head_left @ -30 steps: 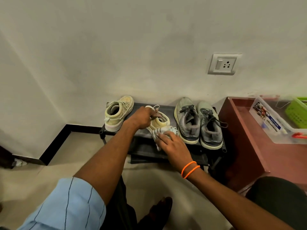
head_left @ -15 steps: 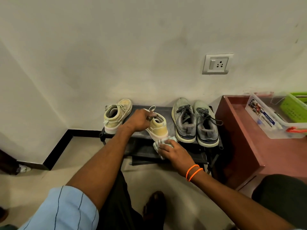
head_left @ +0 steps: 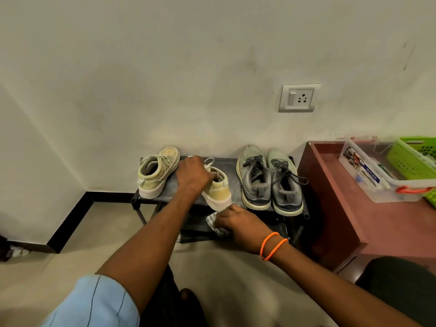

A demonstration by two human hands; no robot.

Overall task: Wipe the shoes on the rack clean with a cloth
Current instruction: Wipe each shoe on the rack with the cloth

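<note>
The left hand covers the front of the cream shoe it grips on the rack, so only the heel shows, tipped toward the rack's front edge, toe toward the wall. The right hand curls over a striped cloth just below that heel, hiding most of it. Two worn grey mesh trainers and the cream twin point their toes at the wall.

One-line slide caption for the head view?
Left hand holds beige shoe on rack; right hand grips cloth.
</note>
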